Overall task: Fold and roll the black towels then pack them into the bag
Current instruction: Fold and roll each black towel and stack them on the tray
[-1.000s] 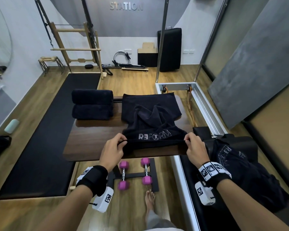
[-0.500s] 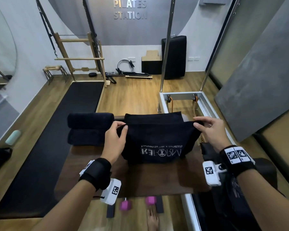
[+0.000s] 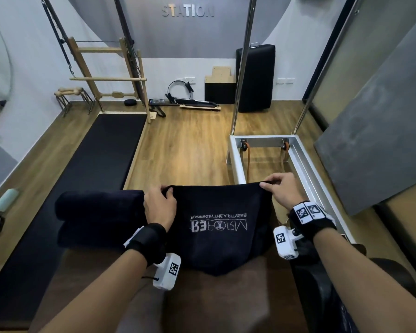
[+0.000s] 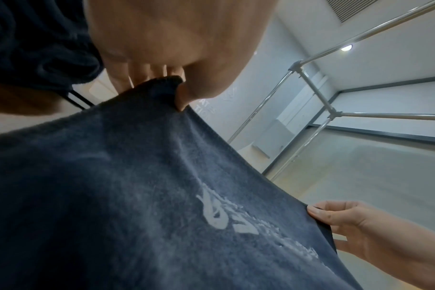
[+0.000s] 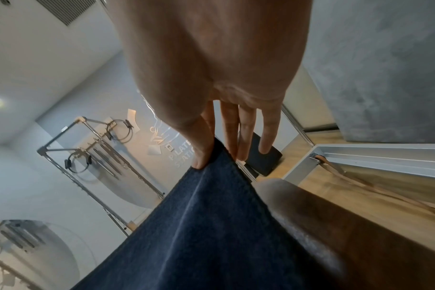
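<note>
A black towel (image 3: pixel 216 227) with a white logo, upside down to me, is stretched over the brown table (image 3: pixel 226 296). My left hand (image 3: pixel 165 192) pinches its far left corner and my right hand (image 3: pixel 268 185) pinches its far right corner. In the left wrist view the thumb and fingers clamp the towel (image 4: pixel 137 196) corner, and my right hand (image 4: pixel 335 219) holds the other end. In the right wrist view thumb and forefinger pinch the towel (image 5: pixel 211 225) edge. Two rolled black towels (image 3: pixel 99 217) lie stacked to the left. A dark bag (image 3: pixel 327 284) sits at the lower right, mostly hidden.
A metal reformer frame (image 3: pixel 305 164) stands at the right beyond the table. A long black floor mat (image 3: pixel 82 176) lies on the left. Wooden floor (image 3: pixel 190 145) stretches ahead, with a wooden ladder frame (image 3: pixel 111 80) and a black pad (image 3: pixel 255 78) by the far wall.
Both hands carried the towel's near edge up and over to the far side, folding it in half. The logo now reads upside down. The camera view has tilted forward.
</note>
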A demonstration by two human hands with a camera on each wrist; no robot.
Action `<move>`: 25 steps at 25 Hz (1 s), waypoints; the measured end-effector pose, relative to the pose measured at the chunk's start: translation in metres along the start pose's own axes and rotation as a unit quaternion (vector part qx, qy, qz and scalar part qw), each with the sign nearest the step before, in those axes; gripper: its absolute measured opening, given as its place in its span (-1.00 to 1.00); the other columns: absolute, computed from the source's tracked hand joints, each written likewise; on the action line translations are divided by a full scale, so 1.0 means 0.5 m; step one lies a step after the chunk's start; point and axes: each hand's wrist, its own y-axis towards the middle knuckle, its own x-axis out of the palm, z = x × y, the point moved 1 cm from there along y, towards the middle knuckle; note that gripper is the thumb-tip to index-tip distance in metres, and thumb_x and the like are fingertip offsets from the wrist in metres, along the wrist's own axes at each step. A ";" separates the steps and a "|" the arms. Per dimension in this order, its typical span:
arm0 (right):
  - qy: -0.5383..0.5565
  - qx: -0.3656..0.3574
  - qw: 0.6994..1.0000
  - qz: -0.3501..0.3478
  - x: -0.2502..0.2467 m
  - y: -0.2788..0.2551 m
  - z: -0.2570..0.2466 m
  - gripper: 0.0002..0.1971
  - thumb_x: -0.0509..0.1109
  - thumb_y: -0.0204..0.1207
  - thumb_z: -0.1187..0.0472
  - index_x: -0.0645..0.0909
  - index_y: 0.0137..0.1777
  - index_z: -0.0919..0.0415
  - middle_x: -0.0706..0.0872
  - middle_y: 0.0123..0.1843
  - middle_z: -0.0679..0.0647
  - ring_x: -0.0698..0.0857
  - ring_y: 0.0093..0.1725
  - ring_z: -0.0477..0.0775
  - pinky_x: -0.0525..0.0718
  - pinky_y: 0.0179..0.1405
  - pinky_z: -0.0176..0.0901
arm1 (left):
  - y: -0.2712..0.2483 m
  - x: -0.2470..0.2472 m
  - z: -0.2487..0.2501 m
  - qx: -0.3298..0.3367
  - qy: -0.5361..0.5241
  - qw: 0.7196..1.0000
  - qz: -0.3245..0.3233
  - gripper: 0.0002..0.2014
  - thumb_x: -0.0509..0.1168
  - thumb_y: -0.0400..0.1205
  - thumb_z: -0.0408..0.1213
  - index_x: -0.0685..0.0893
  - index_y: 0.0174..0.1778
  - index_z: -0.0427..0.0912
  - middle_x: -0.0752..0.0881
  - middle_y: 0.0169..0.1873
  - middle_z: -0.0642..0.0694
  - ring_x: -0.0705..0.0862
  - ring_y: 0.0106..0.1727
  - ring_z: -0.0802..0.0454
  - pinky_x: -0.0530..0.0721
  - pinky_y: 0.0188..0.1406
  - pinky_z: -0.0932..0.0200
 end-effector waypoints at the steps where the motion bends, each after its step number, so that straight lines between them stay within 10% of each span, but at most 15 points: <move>1: -0.009 0.012 1.000 -0.010 0.010 0.009 0.005 -0.79 0.67 0.48 0.37 0.77 -0.31 0.14 0.79 -0.27 -0.04 0.73 -0.16 -0.06 0.62 -0.15 -0.34 | 0.007 0.011 -0.004 -0.004 0.008 1.000 -0.008 -0.87 0.38 0.77 -0.27 0.78 0.08 -0.24 0.79 0.11 -0.21 0.74 0.19 -0.27 0.61 0.09 0.02; 4: -0.040 0.036 0.997 -0.048 0.033 0.038 0.024 -0.91 0.66 0.50 0.35 0.81 -0.19 0.30 0.81 -0.17 0.03 0.69 -0.09 -0.11 0.48 -0.23 -0.55 | 0.029 0.047 -0.019 0.001 0.051 0.998 -0.035 -0.96 0.38 0.74 -0.37 0.73 0.00 -0.24 0.72 0.16 -0.20 0.65 0.32 -0.27 0.61 0.28 -0.10; 8: -0.033 0.042 0.998 -0.038 0.049 0.058 0.037 -0.94 0.69 0.45 0.34 0.88 -0.13 0.31 0.87 -0.16 0.10 0.78 -0.10 0.03 0.59 -0.20 -0.37 | 0.050 0.067 -0.037 -0.016 0.076 0.996 -0.049 -0.91 0.42 0.71 -0.34 0.79 0.06 -0.28 0.76 0.15 -0.25 0.66 0.34 -0.27 0.65 0.35 -0.18; 21: -0.129 0.008 0.989 -0.069 0.033 0.017 0.026 -0.85 0.56 0.59 0.37 0.86 0.13 0.27 0.86 0.10 0.11 0.74 0.18 0.05 0.62 0.29 -0.13 | 0.021 0.026 -0.011 0.038 -0.053 0.998 0.021 -0.93 0.53 0.68 -0.32 0.87 0.03 -0.09 0.75 -0.15 0.16 0.78 0.03 0.06 0.55 -0.02 0.40; 25: -0.174 -0.012 0.982 -0.079 -0.015 -0.035 -0.007 -0.96 0.61 0.56 0.33 0.84 -0.09 0.20 0.81 -0.08 0.07 0.73 -0.03 0.03 0.60 -0.19 -0.37 | -0.010 -0.036 0.021 0.083 -0.108 0.990 0.030 -0.74 0.53 0.67 -0.39 0.82 0.25 -0.06 0.75 -0.03 0.10 0.69 0.01 0.24 0.53 0.01 0.58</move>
